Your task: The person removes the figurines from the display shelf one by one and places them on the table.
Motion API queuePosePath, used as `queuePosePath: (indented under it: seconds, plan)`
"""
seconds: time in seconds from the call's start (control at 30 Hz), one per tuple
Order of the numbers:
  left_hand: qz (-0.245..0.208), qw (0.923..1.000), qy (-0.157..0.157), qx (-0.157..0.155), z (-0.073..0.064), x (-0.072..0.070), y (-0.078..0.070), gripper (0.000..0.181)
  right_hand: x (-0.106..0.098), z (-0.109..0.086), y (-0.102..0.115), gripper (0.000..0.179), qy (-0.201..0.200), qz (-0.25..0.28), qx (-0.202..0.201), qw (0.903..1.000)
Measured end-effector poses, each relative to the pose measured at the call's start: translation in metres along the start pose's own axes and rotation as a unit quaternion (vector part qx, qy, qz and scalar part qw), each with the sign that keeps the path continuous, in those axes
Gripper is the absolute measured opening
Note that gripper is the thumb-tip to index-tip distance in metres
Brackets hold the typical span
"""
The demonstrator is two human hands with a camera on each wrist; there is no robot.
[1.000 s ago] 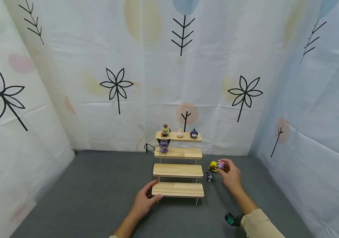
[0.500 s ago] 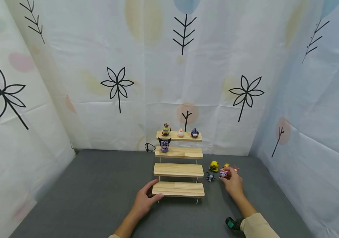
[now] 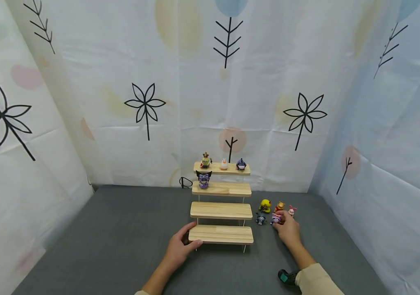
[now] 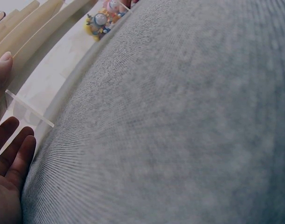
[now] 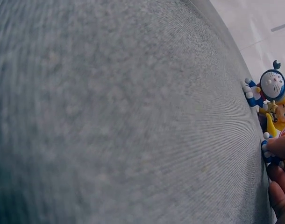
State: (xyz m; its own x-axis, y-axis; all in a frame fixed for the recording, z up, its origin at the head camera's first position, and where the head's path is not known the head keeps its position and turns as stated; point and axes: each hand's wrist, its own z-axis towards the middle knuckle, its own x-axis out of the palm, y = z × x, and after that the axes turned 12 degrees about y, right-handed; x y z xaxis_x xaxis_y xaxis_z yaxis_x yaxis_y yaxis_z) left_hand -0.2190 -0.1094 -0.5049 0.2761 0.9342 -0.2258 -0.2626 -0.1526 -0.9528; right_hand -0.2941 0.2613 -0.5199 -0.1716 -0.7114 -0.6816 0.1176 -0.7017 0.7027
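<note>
A stepped wooden display shelf [image 3: 221, 234] stands on the table. My left hand [image 3: 178, 248] grips the left end of its lowest step, thumb over the front corner. Its other fingers [image 4: 22, 156] lie loosely curled near a clear leg in the left wrist view. Right of the shelf, my right hand [image 3: 289, 231] pinches a small pink-and-purple figurine [image 3: 275, 218] down at the tabletop. Around it stand a dark blue-grey figurine [image 3: 260, 219], a yellow one [image 3: 265, 205], an orange one [image 3: 279, 206] and a pink-eared one [image 3: 292, 210].
The top step holds a crowned figurine [image 3: 205, 160], a white one [image 3: 223, 164] and a dark blue one [image 3: 241, 164]. A purple figurine with black ears [image 3: 204, 180] sits on the second step. Behind the shelf lies a black cable loop [image 3: 185, 182] before a patterned curtain [image 3: 261, 102].
My right hand has carried the pink-and-purple figurine from beside the yellow one nearer and down to the table, right of the dark blue-grey one. The left hand has kept its hold.
</note>
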Motion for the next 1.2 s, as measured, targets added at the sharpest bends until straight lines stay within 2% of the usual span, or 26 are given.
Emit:
queuePosePath:
  seconds: [0.27, 0.47, 0.8, 1.0, 1.2]
  plan:
    - [0.002, 1.0, 0.003, 0.006, -0.001, -0.001, -0.001, 0.061, 0.001, 0.002, 0.0, 0.038, -0.001, 0.007, 0.009, 0.9999]
    - [0.004, 1.0, 0.005, 0.001, -0.001, -0.001, -0.002, 0.061, -0.001, 0.0, -0.001, 0.045, 0.015, 0.02, 0.029, 0.9993]
    - [0.007, 1.0, 0.001, 0.002, -0.001, 0.0, -0.001, 0.061, -0.012, -0.013, 0.002, 0.059, 0.037, 0.047, 0.038, 0.9975]
    - [0.008, 1.0, 0.003, 0.005, -0.001, -0.001, 0.0, 0.061, -0.018, -0.022, 0.006, 0.06, 0.024, 0.066, 0.049, 0.9963]
    - [0.006, 0.9999, 0.005, 0.006, -0.001, -0.001, 0.0, 0.061, -0.022, -0.028, 0.014, 0.057, 0.0, 0.06, 0.038, 0.9975]
